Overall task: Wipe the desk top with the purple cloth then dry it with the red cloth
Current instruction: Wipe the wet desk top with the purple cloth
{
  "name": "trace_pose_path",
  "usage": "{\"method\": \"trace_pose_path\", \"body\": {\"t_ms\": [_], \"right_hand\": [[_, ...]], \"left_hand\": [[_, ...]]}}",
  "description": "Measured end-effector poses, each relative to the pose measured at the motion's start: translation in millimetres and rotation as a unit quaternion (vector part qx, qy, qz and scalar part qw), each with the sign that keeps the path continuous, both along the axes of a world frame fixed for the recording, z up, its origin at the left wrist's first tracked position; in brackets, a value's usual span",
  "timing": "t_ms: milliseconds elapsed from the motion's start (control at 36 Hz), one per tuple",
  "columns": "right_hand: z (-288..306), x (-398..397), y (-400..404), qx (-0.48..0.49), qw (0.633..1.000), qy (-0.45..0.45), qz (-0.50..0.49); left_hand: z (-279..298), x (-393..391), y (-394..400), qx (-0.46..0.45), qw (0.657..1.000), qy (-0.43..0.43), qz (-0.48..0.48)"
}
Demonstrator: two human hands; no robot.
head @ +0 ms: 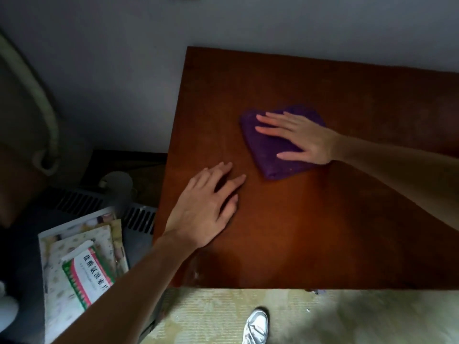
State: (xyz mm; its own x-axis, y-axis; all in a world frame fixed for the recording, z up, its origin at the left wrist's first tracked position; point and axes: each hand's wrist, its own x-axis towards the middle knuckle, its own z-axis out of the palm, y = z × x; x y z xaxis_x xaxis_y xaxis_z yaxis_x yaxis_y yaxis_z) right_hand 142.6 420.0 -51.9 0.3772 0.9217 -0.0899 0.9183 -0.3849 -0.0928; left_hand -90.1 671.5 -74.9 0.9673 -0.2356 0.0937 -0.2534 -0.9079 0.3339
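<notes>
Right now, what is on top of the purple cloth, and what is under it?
The right hand lies flat on the purple cloth, fingers spread. Under the cloth is the brown desk top. The patch of desk beneath the cloth is covered, so its state cannot be seen.

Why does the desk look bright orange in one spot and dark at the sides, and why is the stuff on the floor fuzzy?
Head view: light falls on the desk top nearest the person, so it glows orange there and dims toward the wall; the wide lens darkens the corners; the left hand casts a shadow under its fingers; the papers on the left look blurred.
</notes>
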Motion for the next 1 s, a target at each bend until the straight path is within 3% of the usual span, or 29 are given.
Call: {"method": "trace_pose_path", "body": {"t_ms": [278,472,833,1000], "right_hand": [[6,134,43,0.028,0.990,0.009,-0.137],[4,170,60,0.059,0.950,0.008,-0.306],[-8,73,37,0.071,0.892,0.023,-0.445],[-12,-35,-10,0.079,0.905,-0.002,-0.418]], "left_hand": [[3,3,1,-0.009,0.999,0.051,-0.004],[4,5,2,-0.008,0.999,0.043,-0.002],[1,3,2,-0.008,0.999,0.039,-0.004],[5,0,-2,0.011,1.000,0.014,0.003]]}}
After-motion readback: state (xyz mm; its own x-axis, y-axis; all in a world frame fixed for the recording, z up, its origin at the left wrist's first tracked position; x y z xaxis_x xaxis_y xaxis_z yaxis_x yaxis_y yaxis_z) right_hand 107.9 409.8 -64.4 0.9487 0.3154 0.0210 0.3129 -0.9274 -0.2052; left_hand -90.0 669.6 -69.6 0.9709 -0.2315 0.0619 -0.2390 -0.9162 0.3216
